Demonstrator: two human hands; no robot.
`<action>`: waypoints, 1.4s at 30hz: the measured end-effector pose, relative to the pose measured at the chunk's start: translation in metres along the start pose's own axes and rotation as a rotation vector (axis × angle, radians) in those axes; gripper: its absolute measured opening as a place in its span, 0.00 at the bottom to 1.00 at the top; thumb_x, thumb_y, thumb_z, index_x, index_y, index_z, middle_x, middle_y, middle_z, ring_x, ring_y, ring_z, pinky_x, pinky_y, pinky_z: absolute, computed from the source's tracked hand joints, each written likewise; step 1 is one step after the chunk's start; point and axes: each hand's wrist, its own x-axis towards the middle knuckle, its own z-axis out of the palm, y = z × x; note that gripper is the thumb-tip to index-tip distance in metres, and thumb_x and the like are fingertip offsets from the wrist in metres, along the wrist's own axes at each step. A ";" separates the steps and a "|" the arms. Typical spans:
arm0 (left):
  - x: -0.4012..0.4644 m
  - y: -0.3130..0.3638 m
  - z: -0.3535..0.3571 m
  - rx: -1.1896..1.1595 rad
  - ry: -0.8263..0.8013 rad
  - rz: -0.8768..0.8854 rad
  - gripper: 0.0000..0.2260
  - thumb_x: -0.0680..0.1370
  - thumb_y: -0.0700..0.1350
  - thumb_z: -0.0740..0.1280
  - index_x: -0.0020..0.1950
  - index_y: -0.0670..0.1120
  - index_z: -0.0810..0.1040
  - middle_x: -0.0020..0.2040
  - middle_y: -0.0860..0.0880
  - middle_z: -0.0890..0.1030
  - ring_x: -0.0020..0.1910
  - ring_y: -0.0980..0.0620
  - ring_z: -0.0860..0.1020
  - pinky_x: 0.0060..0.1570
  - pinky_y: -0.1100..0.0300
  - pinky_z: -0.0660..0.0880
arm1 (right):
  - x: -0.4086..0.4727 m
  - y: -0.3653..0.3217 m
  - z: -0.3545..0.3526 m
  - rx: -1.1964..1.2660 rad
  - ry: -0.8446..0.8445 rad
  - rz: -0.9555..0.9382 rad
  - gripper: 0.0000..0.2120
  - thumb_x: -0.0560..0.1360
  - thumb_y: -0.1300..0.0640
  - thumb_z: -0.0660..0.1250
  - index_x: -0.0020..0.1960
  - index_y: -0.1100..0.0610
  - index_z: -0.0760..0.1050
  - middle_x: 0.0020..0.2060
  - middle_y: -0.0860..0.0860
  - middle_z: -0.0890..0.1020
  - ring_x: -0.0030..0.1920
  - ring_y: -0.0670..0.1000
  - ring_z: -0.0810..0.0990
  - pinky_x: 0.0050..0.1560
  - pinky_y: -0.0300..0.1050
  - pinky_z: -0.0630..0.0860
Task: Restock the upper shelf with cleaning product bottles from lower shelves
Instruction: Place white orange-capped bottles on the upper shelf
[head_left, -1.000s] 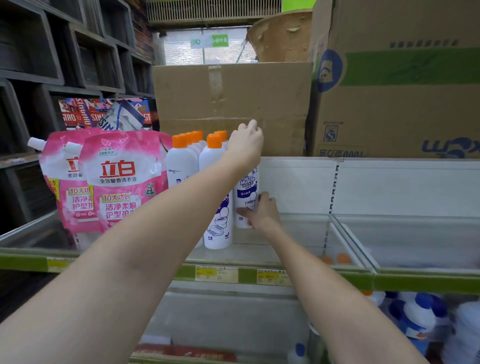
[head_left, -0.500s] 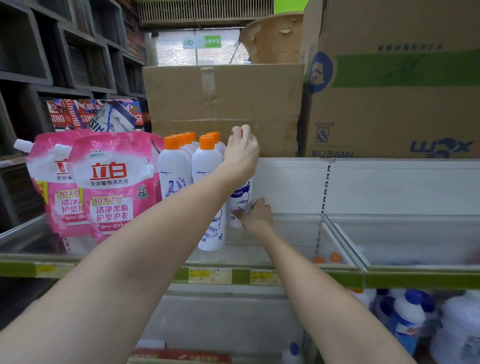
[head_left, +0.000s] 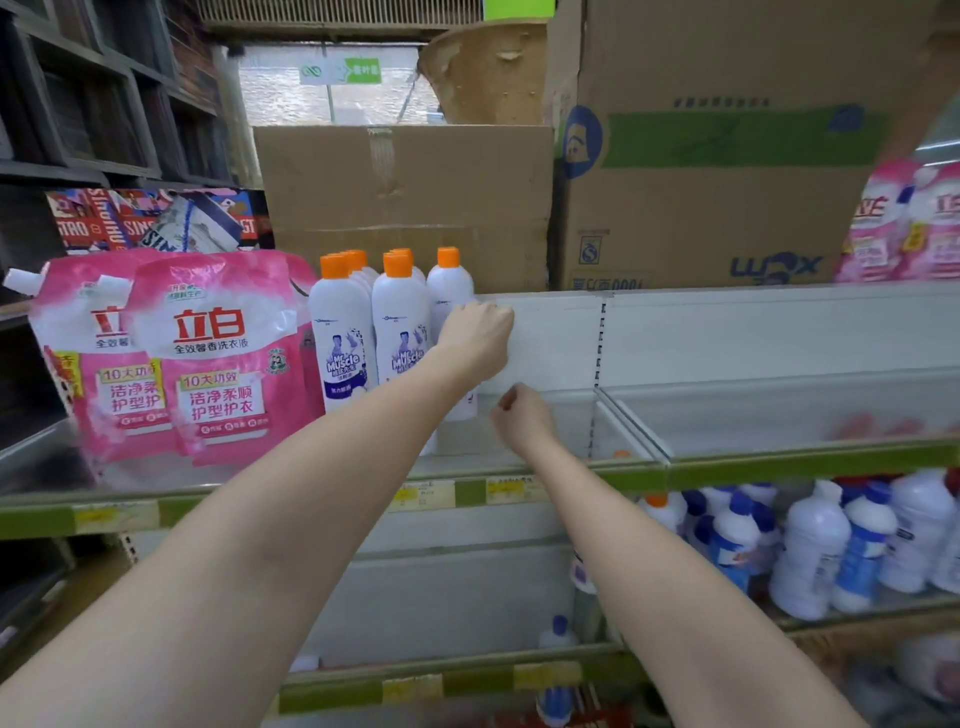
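Observation:
Several white bottles with orange caps (head_left: 358, 338) stand in rows on the upper shelf (head_left: 727, 462), whose front edge is green. My left hand (head_left: 478, 338) is closed against the right side of the rightmost bottle (head_left: 449, 291), which stands upright; my forearm hides its lower body. My right hand (head_left: 522, 421) hovers just right of that bottle's base, fingers curled, holding nothing. White bottles with blue caps (head_left: 810, 545) fill the lower shelf at the right.
Pink detergent pouches (head_left: 218, 353) lean on the upper shelf left of the bottles. Cardboard boxes (head_left: 405, 208) sit behind and above the shelf back. A clear divider (head_left: 628, 431) bounds the bay on the right. More pink pouches (head_left: 904, 223) are at far right.
My left hand slid down from the bottle's orange cap to its body. My right hand came off the bottle's lower part and drew back to the right. The view shifted right.

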 end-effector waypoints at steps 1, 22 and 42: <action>-0.008 0.005 0.000 -0.037 -0.037 -0.007 0.05 0.75 0.34 0.61 0.45 0.44 0.68 0.46 0.43 0.73 0.44 0.42 0.73 0.37 0.54 0.64 | -0.008 0.004 -0.006 0.000 0.030 0.021 0.01 0.78 0.60 0.62 0.48 0.55 0.71 0.53 0.57 0.82 0.55 0.60 0.79 0.47 0.45 0.70; -0.157 0.127 0.096 -0.234 -0.374 0.155 0.08 0.80 0.47 0.59 0.49 0.47 0.77 0.54 0.43 0.81 0.54 0.40 0.80 0.45 0.54 0.70 | -0.147 0.179 -0.078 -0.140 0.003 0.370 0.03 0.78 0.58 0.63 0.46 0.56 0.73 0.47 0.56 0.81 0.49 0.58 0.81 0.45 0.48 0.74; -0.084 0.222 0.234 -0.804 -0.707 -0.210 0.23 0.79 0.55 0.69 0.68 0.44 0.70 0.60 0.44 0.79 0.54 0.45 0.78 0.54 0.51 0.76 | -0.061 0.335 -0.065 0.133 -0.145 0.414 0.20 0.75 0.58 0.74 0.63 0.58 0.71 0.54 0.49 0.78 0.57 0.52 0.77 0.53 0.45 0.70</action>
